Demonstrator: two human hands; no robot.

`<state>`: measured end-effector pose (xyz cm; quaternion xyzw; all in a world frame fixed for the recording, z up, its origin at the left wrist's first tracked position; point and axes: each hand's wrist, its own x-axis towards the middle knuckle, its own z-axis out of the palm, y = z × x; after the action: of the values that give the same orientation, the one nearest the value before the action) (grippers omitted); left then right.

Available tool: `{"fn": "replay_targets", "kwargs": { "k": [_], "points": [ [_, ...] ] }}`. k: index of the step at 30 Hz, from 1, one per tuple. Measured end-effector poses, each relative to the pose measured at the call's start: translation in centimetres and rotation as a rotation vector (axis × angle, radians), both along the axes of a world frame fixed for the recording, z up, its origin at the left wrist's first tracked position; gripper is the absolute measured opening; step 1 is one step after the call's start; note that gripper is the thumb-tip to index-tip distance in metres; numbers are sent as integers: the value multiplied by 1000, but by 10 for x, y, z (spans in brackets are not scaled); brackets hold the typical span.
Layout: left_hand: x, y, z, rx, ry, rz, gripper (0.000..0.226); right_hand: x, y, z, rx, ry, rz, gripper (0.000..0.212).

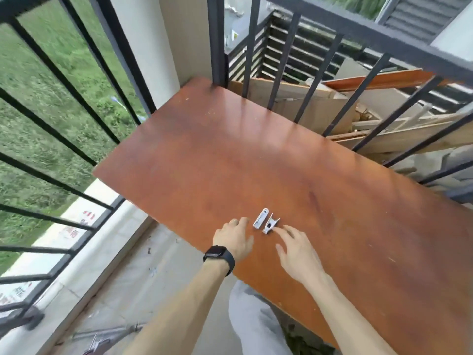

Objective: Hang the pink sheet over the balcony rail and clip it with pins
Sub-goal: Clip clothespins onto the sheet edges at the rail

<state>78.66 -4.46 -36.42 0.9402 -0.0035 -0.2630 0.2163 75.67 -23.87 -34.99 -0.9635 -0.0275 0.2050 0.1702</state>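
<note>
Two white clothes pins lie side by side on a reddish-brown wooden table (256, 155): the left pin (260, 218) and the right pin (270, 224). My left hand (234, 237), with a black watch on its wrist, hovers just left of the pins with its fingers relaxed. My right hand (297, 249) reaches in from the right, fingers extended, and its fingertip is at the right pin. Neither hand holds anything. The black balcony rail (358, 29) runs along the far side of the table and round to the left. No pink sheet is in view.
Behind the far rail lie cardboard and wooden planks (384, 119). A white column (148, 47) stands at the corner. Grass shows through the left railing (51, 139). The concrete floor (143, 283) below the table holds metal rods and small debris.
</note>
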Motion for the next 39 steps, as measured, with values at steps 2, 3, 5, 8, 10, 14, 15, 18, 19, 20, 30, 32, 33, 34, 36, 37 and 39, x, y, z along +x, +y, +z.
{"fn": "replay_targets", "kwargs": {
  "k": [2,3,5,8,10,14,15,18,19,20,30,32,33,34,36,37,39],
  "points": [
    [19,-15,-19,27,51,35,48,26,-3,-17,-11,43,27,50],
    [27,-20,-27,39,68,59,47,36,-3,-25,-22,66,41,50],
    [37,-26,-38,51,86,118,45,52,-2,-38,-57,98,87,53],
    [43,-29,-50,65,76,156,40,62,1,-51,-80,105,179,57],
    [44,-29,-54,59,72,159,35,65,1,-57,-88,87,217,57],
    [43,-26,-53,41,88,194,27,69,1,-57,-130,30,246,47],
    [42,-25,-52,39,89,204,24,68,2,-56,-140,15,263,44],
    [32,-17,-52,-9,102,270,13,54,1,-57,-135,12,306,42],
    [25,-11,-52,-38,103,311,14,46,0,-57,-105,27,291,43],
    [17,-4,-51,-70,94,352,18,39,-1,-58,-60,45,254,43],
    [-109,118,11,-275,-36,516,18,-45,64,5,592,95,-372,17],
    [-148,140,33,-309,-92,542,17,-67,90,23,735,142,-424,21],
    [-171,153,46,-323,-117,556,16,-81,107,32,807,188,-435,23],
    [-186,161,57,-336,-135,561,16,-90,121,40,865,231,-443,25],
    [-220,178,79,-358,-182,603,18,-112,151,56,937,261,-367,28],
    [-240,187,90,-359,-211,633,18,-125,168,66,969,271,-302,30],
    [-276,204,108,-347,-277,693,17,-150,200,82,1049,318,-179,34]
  ]
}}
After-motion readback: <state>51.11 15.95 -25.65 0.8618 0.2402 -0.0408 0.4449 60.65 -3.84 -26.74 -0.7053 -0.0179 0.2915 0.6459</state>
